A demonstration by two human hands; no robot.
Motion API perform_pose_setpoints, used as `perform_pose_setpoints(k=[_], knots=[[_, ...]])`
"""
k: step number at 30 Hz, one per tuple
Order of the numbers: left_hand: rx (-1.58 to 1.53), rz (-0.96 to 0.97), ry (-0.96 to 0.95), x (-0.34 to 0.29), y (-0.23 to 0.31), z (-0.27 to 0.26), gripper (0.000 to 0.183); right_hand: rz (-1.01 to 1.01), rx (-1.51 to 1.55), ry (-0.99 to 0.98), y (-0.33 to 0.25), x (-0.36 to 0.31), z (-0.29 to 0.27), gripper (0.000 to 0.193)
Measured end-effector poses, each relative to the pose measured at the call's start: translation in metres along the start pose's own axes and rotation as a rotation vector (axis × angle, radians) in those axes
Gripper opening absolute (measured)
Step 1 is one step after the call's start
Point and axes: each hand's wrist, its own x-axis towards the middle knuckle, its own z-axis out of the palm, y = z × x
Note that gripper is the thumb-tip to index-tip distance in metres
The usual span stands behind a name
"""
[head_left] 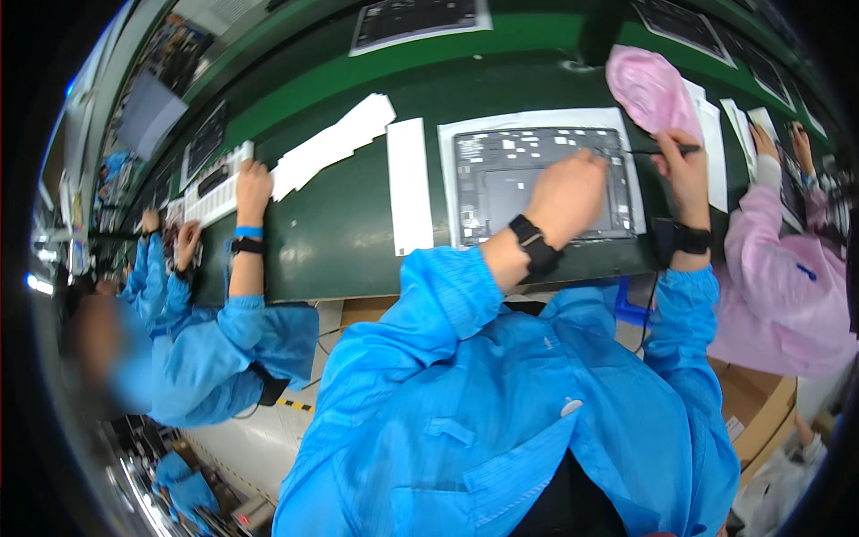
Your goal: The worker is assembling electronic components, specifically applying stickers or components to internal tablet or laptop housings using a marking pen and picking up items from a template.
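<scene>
Pink-sleeved co-worker [778, 282] at right; cardboard box [759, 398] below; yellow-black tape [295, 404] on floor [240, 450].

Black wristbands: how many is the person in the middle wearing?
2: the left wristband, near the dark panel, and the right wristband, just below the right hand. The blue sleeves could hide more.

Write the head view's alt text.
A person's left hand is over a dark panel on a green bench; the right hand holds a black tool. A co-worker in blue is at left, one in pink at right.

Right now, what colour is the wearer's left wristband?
Black; the wristband shows best in the head view.
</scene>
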Motion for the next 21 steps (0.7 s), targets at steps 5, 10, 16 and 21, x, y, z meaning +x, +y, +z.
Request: perform_pose_setpoints(k=[5, 10, 16, 21], knots=[[0.105, 0.090, -0.002, 0.005, -0.004, 0.008, 0.016, 0.027, -0.043, -0.099, -0.005, -0.001, -0.001, 0.018], [0.224, 0.122, -0.018, 0.010, 0.004, 0.013, 0.017, 0.001, -0.091, -0.141, -0.006, -0.002, 0.004, 0.018], [0.354, 0.128, -0.045, 0.020, 0.012, 0.027, 0.027, -0.050, -0.163, -0.169, -0.009, -0.002, 0.004, 0.017], [0.402, 0.193, -0.033, 0.022, 0.010, 0.038, 0.044, -0.064, -0.171, -0.192, -0.012, -0.001, 0.005, 0.017]])
